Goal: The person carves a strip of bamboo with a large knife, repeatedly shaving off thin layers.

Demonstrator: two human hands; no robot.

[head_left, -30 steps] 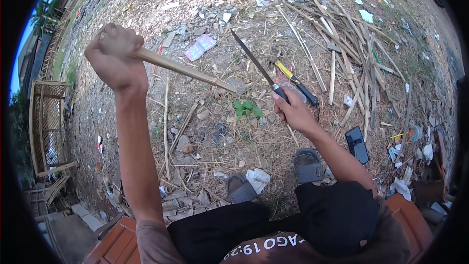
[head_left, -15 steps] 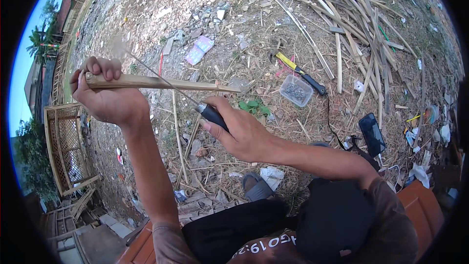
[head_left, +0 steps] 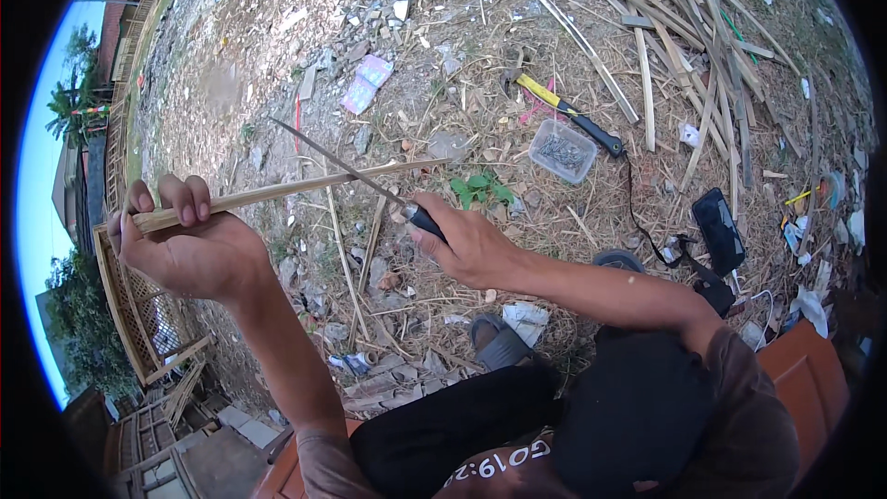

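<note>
My left hand (head_left: 199,254) is closed around one end of a pale wooden strip (head_left: 286,187), which points to the right and tapers to a thin tip. In my right hand (head_left: 476,245) is a knife (head_left: 309,142), gripped by its dark handle. Its long narrow blade slants up and left and crosses the strip near the thin end. Whether the edge bites into the wood cannot be made out. Beyond my right hand lie a yellow and black hammer (head_left: 565,113) and a clear plastic box (head_left: 562,150) of nails.
A heap of wooden strips (head_left: 688,32) covers the ground at the far right. Nearer on that side lies a black phone (head_left: 719,233). At the left stands a lattice panel (head_left: 152,319). A sandalled foot (head_left: 499,342) rests below my right forearm, amid stones and scattered litter.
My left hand has moved left and down with the strip, whose thin end now tilts upward. The knife has shifted slightly right, its blade now over the strip's thin part. The view has shifted slightly.
</note>
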